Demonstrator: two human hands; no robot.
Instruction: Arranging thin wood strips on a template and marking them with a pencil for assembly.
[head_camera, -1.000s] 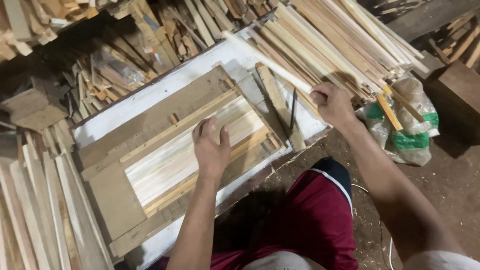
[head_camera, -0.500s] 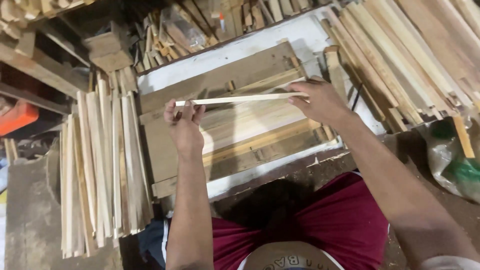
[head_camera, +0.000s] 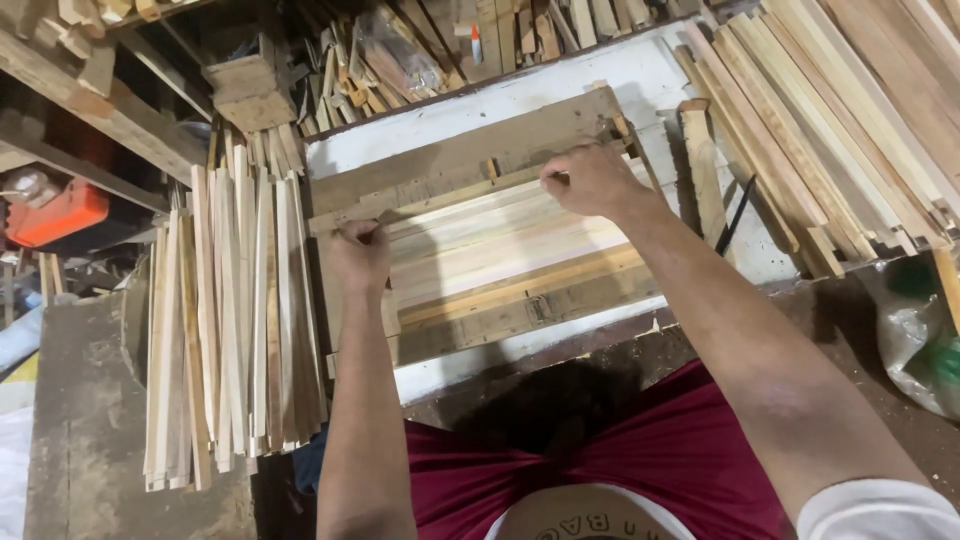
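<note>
Both hands pinched one thin wooden slat (head_camera: 455, 196): left hand (head_camera: 360, 255) at nine o'clock, right hand (head_camera: 592, 180) at two o'clock, over the wooden frame (head_camera: 470, 150).

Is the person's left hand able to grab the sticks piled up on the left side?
Probably yes. The left hand sits on the wooden frame, right beside the bundle of thin wooden slats, with nothing between them. It would first have to let go of the strip.
</note>
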